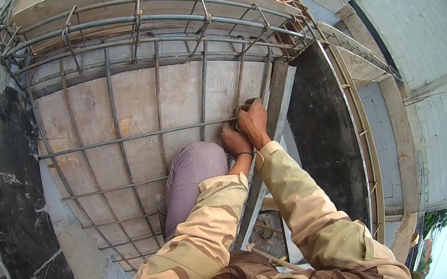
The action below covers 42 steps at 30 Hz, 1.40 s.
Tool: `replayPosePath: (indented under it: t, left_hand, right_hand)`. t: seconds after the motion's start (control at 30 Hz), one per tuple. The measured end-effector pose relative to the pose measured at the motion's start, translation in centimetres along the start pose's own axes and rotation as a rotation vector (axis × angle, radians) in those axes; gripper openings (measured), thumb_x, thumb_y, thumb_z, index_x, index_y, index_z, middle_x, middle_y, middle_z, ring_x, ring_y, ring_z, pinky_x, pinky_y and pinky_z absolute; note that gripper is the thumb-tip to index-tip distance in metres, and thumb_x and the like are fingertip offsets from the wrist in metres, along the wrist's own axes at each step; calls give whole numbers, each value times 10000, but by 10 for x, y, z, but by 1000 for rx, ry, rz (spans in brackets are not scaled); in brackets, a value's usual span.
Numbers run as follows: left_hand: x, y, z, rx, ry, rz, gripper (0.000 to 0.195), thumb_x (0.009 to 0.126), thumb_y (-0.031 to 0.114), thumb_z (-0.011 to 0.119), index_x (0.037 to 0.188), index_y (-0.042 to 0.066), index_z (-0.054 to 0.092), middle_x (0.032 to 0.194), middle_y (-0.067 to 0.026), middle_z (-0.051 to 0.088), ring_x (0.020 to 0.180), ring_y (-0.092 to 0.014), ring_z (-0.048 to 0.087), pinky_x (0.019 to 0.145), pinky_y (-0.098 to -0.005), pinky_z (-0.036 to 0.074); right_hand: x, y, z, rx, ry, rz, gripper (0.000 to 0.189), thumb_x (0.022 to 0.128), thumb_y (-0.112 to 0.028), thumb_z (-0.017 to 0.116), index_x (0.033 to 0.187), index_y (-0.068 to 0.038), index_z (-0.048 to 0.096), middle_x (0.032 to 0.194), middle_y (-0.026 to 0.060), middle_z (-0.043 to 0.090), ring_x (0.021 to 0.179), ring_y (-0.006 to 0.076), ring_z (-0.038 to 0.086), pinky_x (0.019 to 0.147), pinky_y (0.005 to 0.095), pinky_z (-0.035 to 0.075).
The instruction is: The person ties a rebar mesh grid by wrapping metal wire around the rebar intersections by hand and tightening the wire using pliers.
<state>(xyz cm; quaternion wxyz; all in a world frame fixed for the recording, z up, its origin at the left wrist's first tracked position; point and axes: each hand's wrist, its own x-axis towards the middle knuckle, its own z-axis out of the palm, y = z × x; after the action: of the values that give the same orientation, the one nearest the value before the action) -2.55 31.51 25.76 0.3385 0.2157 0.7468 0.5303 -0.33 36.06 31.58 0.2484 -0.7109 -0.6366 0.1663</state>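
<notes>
A grid of steel rebar (pixel 112 101) lies over plywood formwork (pixel 134 92). Both hands meet at the right end of a crossing bar (pixel 159 132), close to where it meets a lengthwise bar. My left hand (pixel 235 139), with a dark band at the wrist, has curled fingers at the bars beside my knee. Just right of it and slightly higher, my right hand (pixel 253 121) has bent fingers and thumb at the same crossing. What the fingertips hold is hidden by the hands, so the grip of either cannot be told.
A rebar beam cage with stirrups (pixel 139 17) spans the far side. Black-faced panels stand at left (pixel 12 176) and right (pixel 325 130). A grey beam edge (pixel 281 98) runs beside my right arm. My bent knee (pixel 196 162) is over the grid. Block walls (pixel 437 79) rise at right.
</notes>
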Motion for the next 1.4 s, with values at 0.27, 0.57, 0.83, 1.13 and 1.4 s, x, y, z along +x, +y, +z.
replayPosePath:
  t: [0.27,0.57,0.83,1.13,1.4]
  left_hand:
    - [13,-12,9,248,-22,38,291,880,323,715,761,61,669,741,-163,708,694,-364,712,570,-460,527]
    - [38,33,37,96,-70,366,216,893,303,697,755,137,680,708,-98,704,634,-310,704,509,-407,513]
    - [46,70,61,16,-83,489,215,884,306,706,764,130,687,715,-103,707,642,-312,706,517,-407,515]
    - [90,86,39,-33,44,526,215,874,311,716,773,122,694,722,-108,711,651,-313,708,527,-408,517]
    - [49,41,21,-23,38,409,217,866,315,724,782,115,700,729,-112,714,659,-315,710,535,-409,519]
  right_hand:
    - [-23,-27,-25,-185,234,-625,226,801,-84,658,999,25,646,886,193,727,857,411,700,848,499,524]
    - [-34,-55,-3,-614,-98,-525,136,822,-106,583,858,-55,704,831,180,723,816,375,721,878,571,475]
    - [-52,-49,21,-162,12,-61,253,838,-231,629,821,9,708,878,285,713,896,478,688,962,606,402]
    - [-45,-65,1,-193,-60,45,227,824,-172,641,869,24,747,951,295,722,953,470,694,916,558,448]
    - [0,-18,2,-322,-30,-148,256,774,-248,731,784,7,726,849,269,714,854,454,700,783,509,566]
